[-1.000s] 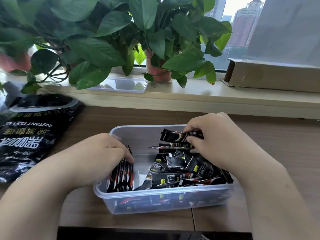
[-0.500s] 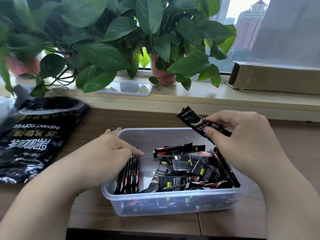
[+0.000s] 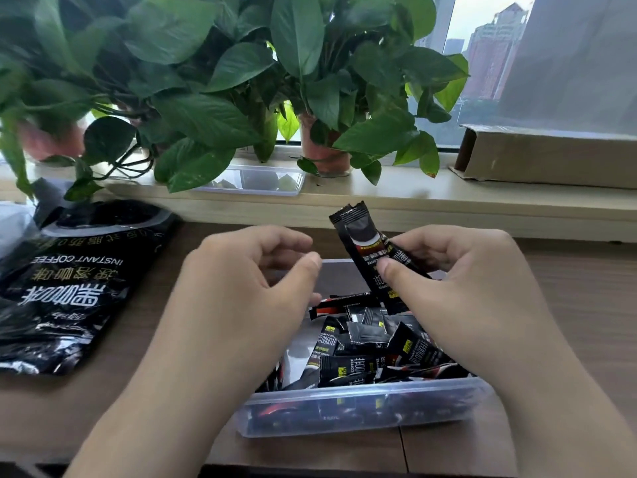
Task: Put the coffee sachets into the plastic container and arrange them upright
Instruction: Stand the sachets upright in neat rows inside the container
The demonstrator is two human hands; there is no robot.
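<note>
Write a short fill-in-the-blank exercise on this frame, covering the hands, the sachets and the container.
1. The raised coffee sachet is pinched in the ____ hand.
2. The left hand holds ____.
3. The loose sachets lie jumbled inside the clear ____ container.
4. The big black bag on the table reads "INSTANT ____".

Missing words: right; nothing; plastic; COFFEE
</note>
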